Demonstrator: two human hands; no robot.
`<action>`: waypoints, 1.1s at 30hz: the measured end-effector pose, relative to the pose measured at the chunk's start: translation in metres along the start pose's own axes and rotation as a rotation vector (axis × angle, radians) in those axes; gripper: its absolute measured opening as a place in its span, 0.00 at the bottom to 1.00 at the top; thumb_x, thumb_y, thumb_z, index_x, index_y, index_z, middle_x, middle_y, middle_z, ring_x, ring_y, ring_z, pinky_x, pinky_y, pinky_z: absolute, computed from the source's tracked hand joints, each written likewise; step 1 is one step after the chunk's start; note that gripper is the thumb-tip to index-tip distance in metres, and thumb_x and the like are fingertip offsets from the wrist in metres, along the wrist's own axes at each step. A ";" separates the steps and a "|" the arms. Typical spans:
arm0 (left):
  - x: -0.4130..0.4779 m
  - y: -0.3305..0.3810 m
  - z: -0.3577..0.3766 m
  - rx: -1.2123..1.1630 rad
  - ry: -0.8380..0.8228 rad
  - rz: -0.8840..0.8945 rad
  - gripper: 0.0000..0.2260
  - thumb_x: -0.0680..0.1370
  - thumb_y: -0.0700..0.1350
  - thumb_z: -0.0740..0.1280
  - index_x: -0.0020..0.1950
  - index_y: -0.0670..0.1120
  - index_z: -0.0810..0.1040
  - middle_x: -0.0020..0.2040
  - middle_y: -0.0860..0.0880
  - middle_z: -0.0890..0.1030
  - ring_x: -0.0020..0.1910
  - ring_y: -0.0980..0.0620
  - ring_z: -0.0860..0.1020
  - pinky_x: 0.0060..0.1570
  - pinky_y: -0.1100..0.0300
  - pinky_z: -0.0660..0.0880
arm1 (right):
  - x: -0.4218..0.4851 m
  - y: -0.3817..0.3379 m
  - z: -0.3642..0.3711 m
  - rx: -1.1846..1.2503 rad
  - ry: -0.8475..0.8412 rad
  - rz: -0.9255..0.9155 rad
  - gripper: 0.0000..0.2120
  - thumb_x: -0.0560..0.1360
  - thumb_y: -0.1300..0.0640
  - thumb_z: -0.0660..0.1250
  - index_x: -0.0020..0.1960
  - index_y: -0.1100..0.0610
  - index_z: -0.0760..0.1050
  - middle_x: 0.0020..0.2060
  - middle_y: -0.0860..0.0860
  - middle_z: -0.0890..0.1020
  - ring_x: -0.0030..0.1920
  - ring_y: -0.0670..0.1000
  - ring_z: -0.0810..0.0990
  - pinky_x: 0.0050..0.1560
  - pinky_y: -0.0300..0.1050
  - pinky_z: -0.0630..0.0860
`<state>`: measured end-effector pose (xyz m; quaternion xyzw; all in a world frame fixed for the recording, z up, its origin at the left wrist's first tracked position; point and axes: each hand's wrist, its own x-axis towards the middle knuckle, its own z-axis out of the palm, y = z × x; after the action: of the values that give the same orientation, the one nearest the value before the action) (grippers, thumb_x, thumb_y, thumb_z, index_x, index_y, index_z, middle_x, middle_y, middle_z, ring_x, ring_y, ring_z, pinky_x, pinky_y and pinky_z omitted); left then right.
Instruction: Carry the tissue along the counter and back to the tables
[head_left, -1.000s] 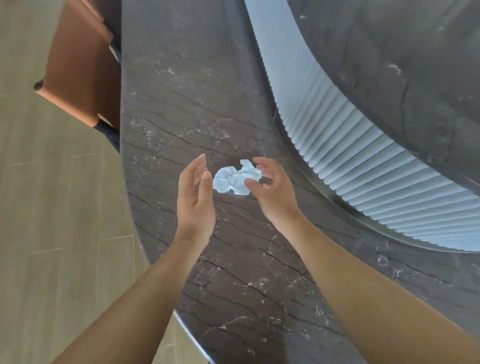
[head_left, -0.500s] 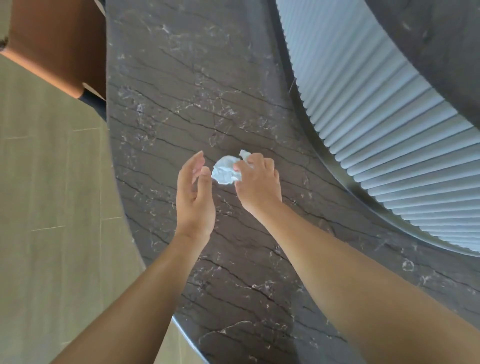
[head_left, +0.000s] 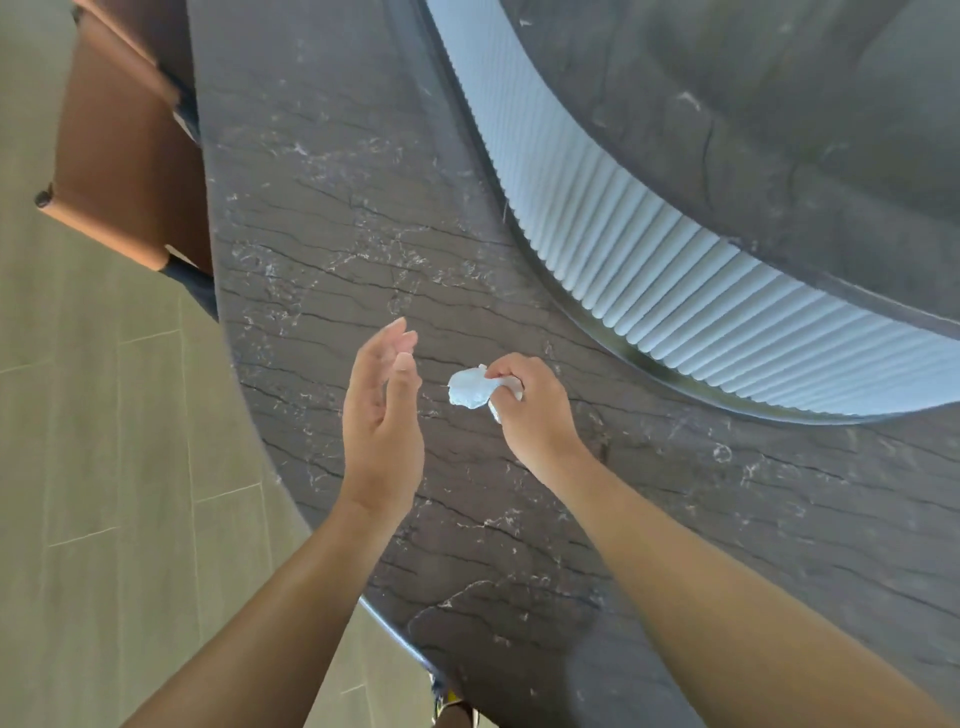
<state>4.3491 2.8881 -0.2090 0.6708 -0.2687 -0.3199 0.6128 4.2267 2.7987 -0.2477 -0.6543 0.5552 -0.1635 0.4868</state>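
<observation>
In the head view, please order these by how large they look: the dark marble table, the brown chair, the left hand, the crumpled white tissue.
1. dark marble table, by far the largest.
2. brown chair, partly hidden by the table and cut off by the frame.
3. left hand, open; it is nearer the camera, so true size is unsure.
4. crumpled white tissue, pinched by the right hand.

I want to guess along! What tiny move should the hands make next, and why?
Probably press the crumpled tissue down onto the dark marble tabletop. The right hand pinches the tissue just above the stone, while the left hand is open beside it, holding nothing.
</observation>
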 end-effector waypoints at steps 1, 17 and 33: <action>-0.011 0.010 0.002 -0.017 -0.030 0.017 0.16 0.83 0.51 0.57 0.69 0.56 0.75 0.66 0.55 0.80 0.69 0.59 0.78 0.72 0.46 0.75 | -0.016 -0.006 -0.010 0.041 0.044 0.006 0.14 0.79 0.66 0.60 0.49 0.48 0.78 0.51 0.50 0.78 0.44 0.44 0.75 0.38 0.37 0.70; -0.197 0.095 0.075 -0.082 -0.677 0.216 0.22 0.80 0.62 0.59 0.71 0.56 0.74 0.67 0.59 0.81 0.69 0.60 0.77 0.69 0.49 0.77 | -0.285 0.020 -0.159 0.391 0.643 0.159 0.13 0.81 0.66 0.62 0.51 0.50 0.80 0.44 0.51 0.85 0.37 0.50 0.78 0.35 0.45 0.76; -0.505 0.103 0.115 -0.106 -1.057 0.263 0.18 0.82 0.57 0.62 0.70 0.54 0.78 0.67 0.59 0.81 0.69 0.62 0.77 0.72 0.43 0.75 | -0.610 0.126 -0.224 0.610 1.082 0.134 0.08 0.74 0.62 0.67 0.43 0.51 0.82 0.35 0.48 0.84 0.38 0.50 0.79 0.37 0.46 0.75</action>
<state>3.9365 3.1827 -0.0613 0.3476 -0.6053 -0.5473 0.4619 3.7855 3.2480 -0.0458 -0.2740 0.6912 -0.5921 0.3106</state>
